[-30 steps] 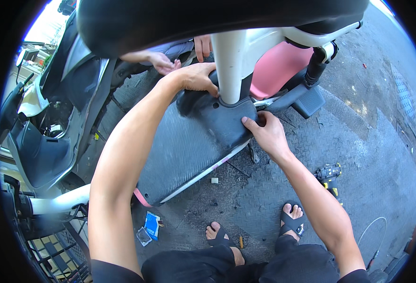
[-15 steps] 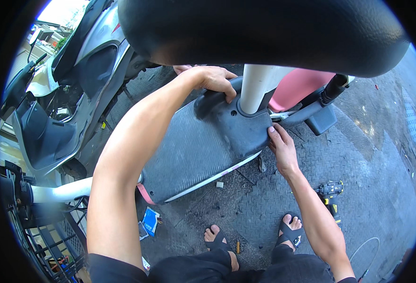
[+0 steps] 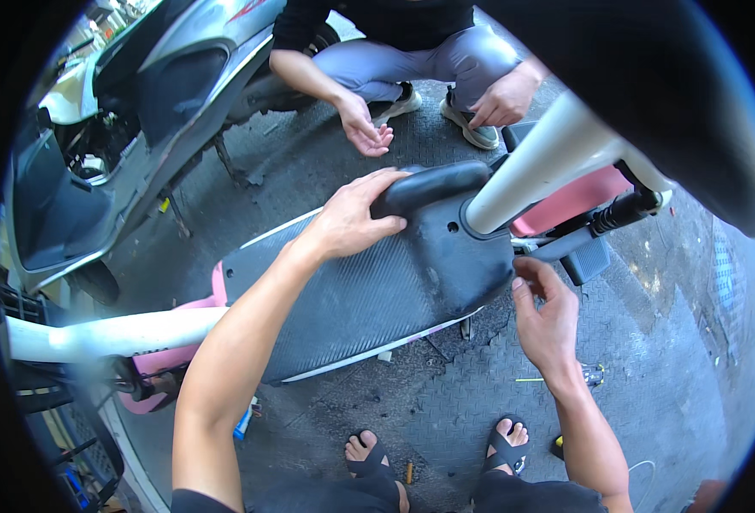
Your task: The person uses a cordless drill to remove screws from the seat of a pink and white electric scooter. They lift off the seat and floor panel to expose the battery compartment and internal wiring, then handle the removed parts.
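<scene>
A black ribbed footboard cover [image 3: 343, 299] lies on an electric scooter's low frame, its raised end close to the white seat post [image 3: 531, 167]. My left hand [image 3: 348, 218] rests at the tip of the cover's rounded hump [image 3: 442, 184], thumb and fingers spread to either side. By the corner nearest the post is my right hand [image 3: 548, 312], fingers loosely curled with a gap between thumb and forefinger; I cannot tell whether its fingertips touch the edge. A screw hole [image 3: 453, 227] shows in the cover beside the post.
Across the scooter another person squats, with one hand [image 3: 365, 128] held out near the hump. The black seat [image 3: 651, 94] overhangs the upper right, above a pink panel [image 3: 578, 201]. A grey scooter [image 3: 138, 171] stands left. A power drill [image 3: 594, 374] lies partly behind my right forearm.
My view has shifted, bringing the squatting person into sight. My left hand has slid back to the hump's end with its thumb spread. My right hand's grip on the corner has loosened.
</scene>
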Demonstrator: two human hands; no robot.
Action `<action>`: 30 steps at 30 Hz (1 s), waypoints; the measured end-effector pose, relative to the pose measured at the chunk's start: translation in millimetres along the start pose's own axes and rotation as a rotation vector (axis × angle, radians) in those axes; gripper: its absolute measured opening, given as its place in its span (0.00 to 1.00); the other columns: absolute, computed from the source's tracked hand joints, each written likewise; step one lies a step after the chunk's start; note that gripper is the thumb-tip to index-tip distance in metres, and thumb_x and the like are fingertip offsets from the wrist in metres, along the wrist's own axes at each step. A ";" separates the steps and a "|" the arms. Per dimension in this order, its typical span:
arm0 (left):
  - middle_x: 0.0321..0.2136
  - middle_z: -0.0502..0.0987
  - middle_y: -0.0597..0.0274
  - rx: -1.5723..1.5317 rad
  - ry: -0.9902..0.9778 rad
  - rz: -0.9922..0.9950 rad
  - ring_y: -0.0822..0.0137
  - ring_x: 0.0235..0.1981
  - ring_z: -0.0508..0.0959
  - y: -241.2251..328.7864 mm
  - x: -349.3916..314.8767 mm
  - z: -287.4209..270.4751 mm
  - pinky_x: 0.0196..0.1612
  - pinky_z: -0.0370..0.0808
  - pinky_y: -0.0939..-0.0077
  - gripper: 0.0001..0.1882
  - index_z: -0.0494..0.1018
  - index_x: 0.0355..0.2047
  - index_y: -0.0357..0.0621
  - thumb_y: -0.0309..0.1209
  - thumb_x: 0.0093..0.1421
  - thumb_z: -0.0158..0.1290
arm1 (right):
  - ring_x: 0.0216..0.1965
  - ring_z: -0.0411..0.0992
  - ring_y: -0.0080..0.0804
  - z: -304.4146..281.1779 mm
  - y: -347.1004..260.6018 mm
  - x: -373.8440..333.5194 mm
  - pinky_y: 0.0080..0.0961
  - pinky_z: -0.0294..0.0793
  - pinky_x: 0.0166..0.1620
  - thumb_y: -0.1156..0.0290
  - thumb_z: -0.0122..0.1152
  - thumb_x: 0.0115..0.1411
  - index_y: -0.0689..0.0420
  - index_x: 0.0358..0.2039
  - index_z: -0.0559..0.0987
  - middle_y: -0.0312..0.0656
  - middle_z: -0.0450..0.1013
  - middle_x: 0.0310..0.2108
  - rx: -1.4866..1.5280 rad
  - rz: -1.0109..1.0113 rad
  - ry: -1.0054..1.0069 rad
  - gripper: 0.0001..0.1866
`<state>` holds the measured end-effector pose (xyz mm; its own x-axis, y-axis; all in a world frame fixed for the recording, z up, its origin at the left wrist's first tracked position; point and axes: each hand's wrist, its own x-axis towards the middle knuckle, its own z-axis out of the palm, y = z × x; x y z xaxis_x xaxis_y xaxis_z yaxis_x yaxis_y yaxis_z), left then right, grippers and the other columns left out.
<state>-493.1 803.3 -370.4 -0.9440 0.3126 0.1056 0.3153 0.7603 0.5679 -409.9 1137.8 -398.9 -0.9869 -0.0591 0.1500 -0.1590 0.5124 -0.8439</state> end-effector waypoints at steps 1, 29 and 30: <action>0.72 0.73 0.42 -0.024 0.044 -0.013 0.43 0.74 0.72 -7.8 -13.0 4.7 0.78 0.66 0.52 0.43 0.69 0.75 0.40 0.35 0.60 0.68 | 0.49 0.85 0.48 -0.3 -7.5 4.3 0.40 0.82 0.55 0.78 0.64 0.70 0.66 0.57 0.83 0.55 0.85 0.49 -0.036 -0.161 0.037 0.16; 0.55 0.84 0.42 0.112 0.460 -0.324 0.36 0.63 0.80 -32.4 -146.5 -1.1 0.70 0.73 0.32 0.17 0.84 0.49 0.34 0.26 0.60 0.60 | 0.17 0.62 0.32 46.1 13.6 71.9 0.38 0.60 0.33 0.74 0.69 0.50 0.57 0.49 0.86 0.30 0.65 0.17 -0.357 -0.762 -0.397 0.23; 0.55 0.83 0.43 0.135 0.422 -0.382 0.36 0.64 0.79 -31.3 -148.4 2.3 0.70 0.72 0.32 0.18 0.84 0.49 0.35 0.27 0.59 0.60 | 0.17 0.61 0.32 45.5 14.0 70.9 0.39 0.60 0.33 0.73 0.69 0.50 0.57 0.50 0.86 0.30 0.64 0.17 -0.358 -0.755 -0.413 0.23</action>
<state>-362.7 734.4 -405.7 -0.9414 -0.2310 0.2458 -0.0715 0.8488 0.5239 -483.3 1101.8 -423.5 -0.5679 -0.7492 0.3409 -0.8124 0.4435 -0.3786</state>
